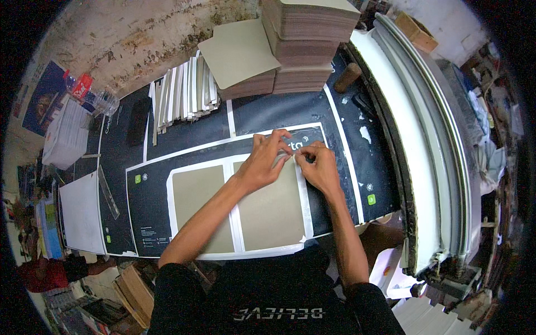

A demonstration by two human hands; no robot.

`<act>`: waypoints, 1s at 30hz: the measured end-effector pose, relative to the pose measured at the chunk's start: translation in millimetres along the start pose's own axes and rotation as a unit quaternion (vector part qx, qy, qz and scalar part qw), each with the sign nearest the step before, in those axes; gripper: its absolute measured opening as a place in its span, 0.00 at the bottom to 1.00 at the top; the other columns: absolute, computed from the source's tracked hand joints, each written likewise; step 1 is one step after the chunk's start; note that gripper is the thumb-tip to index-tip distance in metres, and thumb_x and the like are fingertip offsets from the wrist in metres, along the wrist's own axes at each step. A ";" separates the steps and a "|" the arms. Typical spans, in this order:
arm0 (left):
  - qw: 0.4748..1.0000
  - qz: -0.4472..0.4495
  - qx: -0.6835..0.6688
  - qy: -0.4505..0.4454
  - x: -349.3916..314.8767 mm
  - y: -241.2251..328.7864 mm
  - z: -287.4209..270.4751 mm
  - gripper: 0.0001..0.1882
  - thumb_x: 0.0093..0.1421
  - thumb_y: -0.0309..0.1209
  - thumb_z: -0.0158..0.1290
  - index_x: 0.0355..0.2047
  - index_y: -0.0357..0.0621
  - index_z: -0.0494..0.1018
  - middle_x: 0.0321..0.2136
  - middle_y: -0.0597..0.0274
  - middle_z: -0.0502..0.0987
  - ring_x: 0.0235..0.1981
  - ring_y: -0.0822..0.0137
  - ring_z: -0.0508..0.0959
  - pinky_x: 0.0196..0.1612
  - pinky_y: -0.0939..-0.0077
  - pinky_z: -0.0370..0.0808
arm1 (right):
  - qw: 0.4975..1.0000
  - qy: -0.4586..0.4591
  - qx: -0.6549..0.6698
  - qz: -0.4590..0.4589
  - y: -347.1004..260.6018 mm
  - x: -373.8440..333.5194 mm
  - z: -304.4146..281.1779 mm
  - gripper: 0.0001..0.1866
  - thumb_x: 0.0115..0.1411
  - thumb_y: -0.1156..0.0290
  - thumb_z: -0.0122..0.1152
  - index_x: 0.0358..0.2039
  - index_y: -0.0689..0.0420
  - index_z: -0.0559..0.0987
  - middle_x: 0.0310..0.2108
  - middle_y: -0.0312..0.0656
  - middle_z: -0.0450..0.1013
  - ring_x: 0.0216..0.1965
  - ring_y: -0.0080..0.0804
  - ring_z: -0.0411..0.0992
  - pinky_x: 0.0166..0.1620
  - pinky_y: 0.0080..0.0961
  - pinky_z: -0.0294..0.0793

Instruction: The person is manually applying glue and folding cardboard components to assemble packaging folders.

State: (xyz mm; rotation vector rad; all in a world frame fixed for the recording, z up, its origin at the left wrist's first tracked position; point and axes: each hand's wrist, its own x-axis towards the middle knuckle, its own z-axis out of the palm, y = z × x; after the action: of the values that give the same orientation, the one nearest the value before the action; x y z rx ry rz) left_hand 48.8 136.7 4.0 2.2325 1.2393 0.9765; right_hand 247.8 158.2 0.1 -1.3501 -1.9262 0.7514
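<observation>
I saw the right hand [318, 166] with thumb and fingertips drawn together and the left hand [263, 159] loosely curled, both at the upper right corner of a white-edged cover [238, 226]; I couldn't tell what they pinched. Its two grey boards [272, 206] lay side by side on a dark sheet [152, 204].
</observation>
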 end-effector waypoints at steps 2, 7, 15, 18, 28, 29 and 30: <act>1.000 0.001 0.017 0.009 -2.1 -1.1 1.6 0.29 0.59 0.21 0.56 0.58 0.39 0.57 0.44 0.57 0.81 0.56 0.55 0.75 0.58 0.54 0.56 | 1.000 0.002 0.005 0.004 0.7 0.3 1.5 0.12 0.55 0.71 0.68 0.37 0.65 0.86 0.30 0.49 0.78 0.32 0.37 0.76 0.34 0.30 0.73; 1.000 -0.009 -0.007 0.009 -4.0 -2.3 4.1 0.29 0.60 0.22 0.57 0.58 0.39 0.57 0.46 0.57 0.81 0.55 0.56 0.75 0.58 0.56 0.56 | 1.000 -0.013 0.013 0.008 5.8 2.7 -2.4 0.12 0.55 0.71 0.68 0.38 0.65 0.86 0.30 0.49 0.78 0.31 0.36 0.75 0.35 0.30 0.73; 1.000 -0.005 -0.007 0.019 -6.2 -4.5 5.5 0.28 0.60 0.22 0.57 0.58 0.38 0.59 0.46 0.58 0.81 0.55 0.58 0.75 0.56 0.57 0.56 | 0.997 -0.023 0.055 -0.049 -5.0 -6.7 -16.6 0.12 0.58 0.73 0.67 0.41 0.65 0.86 0.32 0.49 0.78 0.34 0.38 0.76 0.39 0.30 0.74; 0.999 -0.004 -0.020 0.026 -5.0 -6.7 5.7 0.28 0.60 0.23 0.57 0.58 0.38 0.59 0.47 0.58 0.80 0.54 0.57 0.75 0.56 0.56 0.56 | 0.998 -0.016 0.026 -0.058 -10.1 -7.5 -14.5 0.11 0.59 0.74 0.66 0.40 0.65 0.86 0.32 0.50 0.78 0.36 0.40 0.76 0.41 0.32 0.74; 1.000 -0.015 -0.007 0.024 -6.0 -0.4 3.6 0.31 0.59 0.23 0.59 0.60 0.39 0.58 0.44 0.60 0.83 0.54 0.59 0.76 0.58 0.56 0.55 | 0.994 0.033 -0.068 -0.080 -17.3 -12.7 -4.3 0.10 0.57 0.75 0.65 0.38 0.64 0.86 0.31 0.50 0.76 0.38 0.44 0.73 0.44 0.36 0.73; 1.000 -0.021 -0.008 0.017 -7.3 -2.1 4.1 0.32 0.59 0.23 0.60 0.61 0.40 0.58 0.46 0.62 0.82 0.55 0.60 0.75 0.59 0.57 0.55 | 0.994 0.033 -0.075 -0.076 -19.1 -13.4 -4.3 0.10 0.57 0.75 0.65 0.38 0.64 0.86 0.30 0.50 0.76 0.38 0.44 0.73 0.45 0.37 0.73; 1.000 -0.027 -0.009 0.010 -8.3 -3.7 4.8 0.33 0.59 0.22 0.61 0.62 0.42 0.57 0.48 0.63 0.82 0.57 0.60 0.73 0.60 0.57 0.54 | 0.994 0.037 -0.073 -0.078 -18.9 -13.7 -3.1 0.10 0.57 0.75 0.65 0.38 0.64 0.86 0.30 0.50 0.75 0.38 0.44 0.72 0.44 0.37 0.73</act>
State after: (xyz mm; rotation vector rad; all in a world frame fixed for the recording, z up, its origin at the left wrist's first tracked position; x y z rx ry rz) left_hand 47.3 131.4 -4.7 2.1680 1.2883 0.9879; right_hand 243.0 139.8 13.8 -1.2760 -2.0331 0.4872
